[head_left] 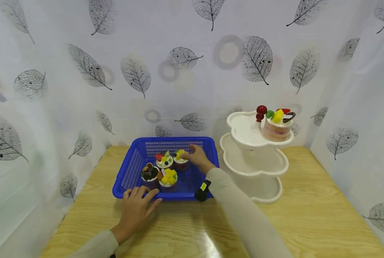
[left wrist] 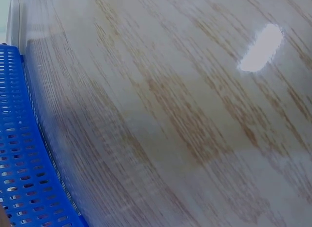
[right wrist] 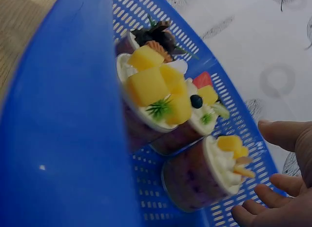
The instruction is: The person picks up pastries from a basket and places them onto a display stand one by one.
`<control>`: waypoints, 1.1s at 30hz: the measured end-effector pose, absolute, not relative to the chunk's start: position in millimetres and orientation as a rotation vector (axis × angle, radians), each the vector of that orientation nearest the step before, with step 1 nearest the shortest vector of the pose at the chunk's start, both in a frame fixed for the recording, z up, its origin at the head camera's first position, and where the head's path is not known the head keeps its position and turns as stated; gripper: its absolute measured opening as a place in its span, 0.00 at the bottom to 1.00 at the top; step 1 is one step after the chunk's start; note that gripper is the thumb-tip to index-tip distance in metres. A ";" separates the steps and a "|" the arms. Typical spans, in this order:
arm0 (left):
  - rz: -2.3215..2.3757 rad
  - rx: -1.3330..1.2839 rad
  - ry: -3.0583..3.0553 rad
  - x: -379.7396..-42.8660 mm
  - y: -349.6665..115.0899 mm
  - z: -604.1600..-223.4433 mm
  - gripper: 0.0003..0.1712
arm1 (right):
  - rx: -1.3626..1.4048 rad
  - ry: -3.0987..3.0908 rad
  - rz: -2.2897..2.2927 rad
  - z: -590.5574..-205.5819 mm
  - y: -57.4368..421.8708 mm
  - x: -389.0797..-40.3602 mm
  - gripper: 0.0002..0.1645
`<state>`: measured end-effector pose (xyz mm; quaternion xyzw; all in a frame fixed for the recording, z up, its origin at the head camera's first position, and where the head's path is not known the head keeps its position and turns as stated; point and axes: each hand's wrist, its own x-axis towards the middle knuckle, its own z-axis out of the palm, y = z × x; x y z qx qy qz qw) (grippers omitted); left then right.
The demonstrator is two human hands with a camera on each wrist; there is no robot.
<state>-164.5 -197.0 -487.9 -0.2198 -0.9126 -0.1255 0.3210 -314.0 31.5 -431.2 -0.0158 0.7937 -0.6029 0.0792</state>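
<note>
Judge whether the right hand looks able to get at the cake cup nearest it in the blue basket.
Probably yes: the right hand is over the blue basket, thumb and fingers parted beside the cake cup, and nothing visible blocks them.

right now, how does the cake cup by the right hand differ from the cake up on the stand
The cake cup by the right hand sits in the blue basket; the stand cake is on the white stand's top tier.
The cake cup has dark purplish sides; the stand cake has paler, pinkish ones.
Both have white tops with yellow pieces.
</note>
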 end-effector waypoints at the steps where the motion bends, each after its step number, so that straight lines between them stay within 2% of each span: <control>1: -0.331 -0.576 -2.400 -164.4 -196.9 -487.7 0.22 | -0.028 2.366 -1.808 -433.9 30.6 -314.6 0.44; 14: -0.323 -0.571 -2.384 -165.9 -198.0 -489.8 0.24 | -0.032 2.351 -1.692 -444.9 29.0 -312.1 0.50; 23: -0.332 -0.568 -2.414 -166.0 -195.6 -488.0 0.17 | -0.044 2.353 -1.644 -452.6 25.1 -316.8 0.52; 28: -0.335 -0.561 -2.426 -165.4 -195.5 -487.7 0.18 | -0.014 2.412 -1.582 -452.8 24.3 -316.6 0.50; 33: -0.325 -0.550 -2.440 -164.8 -196.9 -489.0 0.18 | -0.005 2.452 -1.503 -452.2 24.9 -313.6 0.44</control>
